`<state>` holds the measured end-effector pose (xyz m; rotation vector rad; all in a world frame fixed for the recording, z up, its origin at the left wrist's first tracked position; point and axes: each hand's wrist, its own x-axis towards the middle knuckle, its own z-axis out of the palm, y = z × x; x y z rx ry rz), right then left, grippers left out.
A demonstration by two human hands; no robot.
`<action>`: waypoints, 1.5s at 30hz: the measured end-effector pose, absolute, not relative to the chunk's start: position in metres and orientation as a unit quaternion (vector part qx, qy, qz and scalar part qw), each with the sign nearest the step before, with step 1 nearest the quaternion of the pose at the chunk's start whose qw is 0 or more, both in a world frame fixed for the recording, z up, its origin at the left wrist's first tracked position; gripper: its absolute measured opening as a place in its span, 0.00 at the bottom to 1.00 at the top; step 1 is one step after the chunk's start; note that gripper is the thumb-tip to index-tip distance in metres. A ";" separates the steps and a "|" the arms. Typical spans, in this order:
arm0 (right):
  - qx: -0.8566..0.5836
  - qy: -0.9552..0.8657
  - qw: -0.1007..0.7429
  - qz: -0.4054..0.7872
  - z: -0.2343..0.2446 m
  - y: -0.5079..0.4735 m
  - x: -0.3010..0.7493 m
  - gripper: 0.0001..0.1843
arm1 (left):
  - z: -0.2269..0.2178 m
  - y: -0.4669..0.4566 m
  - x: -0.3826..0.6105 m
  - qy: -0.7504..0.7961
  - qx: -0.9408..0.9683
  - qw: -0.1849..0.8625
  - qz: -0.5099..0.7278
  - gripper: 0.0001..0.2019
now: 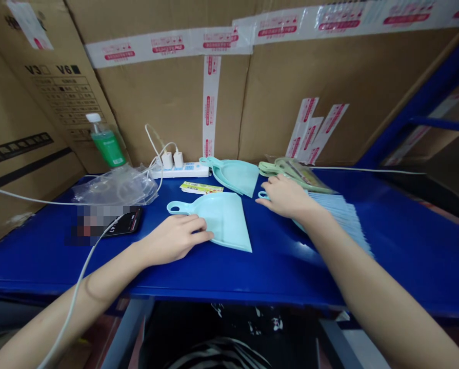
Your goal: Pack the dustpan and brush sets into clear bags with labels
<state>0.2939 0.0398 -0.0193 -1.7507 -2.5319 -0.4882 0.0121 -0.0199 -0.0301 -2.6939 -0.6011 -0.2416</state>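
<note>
A light-blue dustpan lies on the blue table in front of me, its looped handle pointing left. My left hand is on its near left edge, fingers curled against the rim. To the right, my right hand closes over the handle of a hand brush with blue bristles. The handle's loop shows between thumb and fingers; the rest of it is hidden under the hand. Just beyond that hand lies a green dustpan set, partly in clear wrapping. More light-blue dustpans, stacked, lie at the back middle.
A white power strip with plugged-in chargers stands along the cardboard at the back. Left are a green-labelled bottle, clear plastic bags and a phone. A white cable crosses over my left forearm. Yellow-white labels lie behind the dustpan.
</note>
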 end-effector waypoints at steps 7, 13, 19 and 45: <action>-0.553 -0.819 -0.006 -0.155 -0.023 0.046 0.302 0.07 | -0.033 -0.020 0.012 -0.196 -0.962 0.169 -0.082 0.18; -0.568 -0.804 0.019 -0.175 -0.011 0.037 0.287 0.10 | -0.033 -0.022 0.014 -0.181 -0.970 0.143 -0.081 0.16; -0.477 -0.856 0.087 -0.177 -0.007 0.019 0.255 0.12 | -0.034 -0.023 0.016 -0.169 -0.974 0.105 -0.111 0.16; -0.560 -0.819 0.127 -0.019 -0.004 0.010 0.254 0.17 | -0.032 -0.014 0.012 -0.305 -0.937 0.072 -0.154 0.15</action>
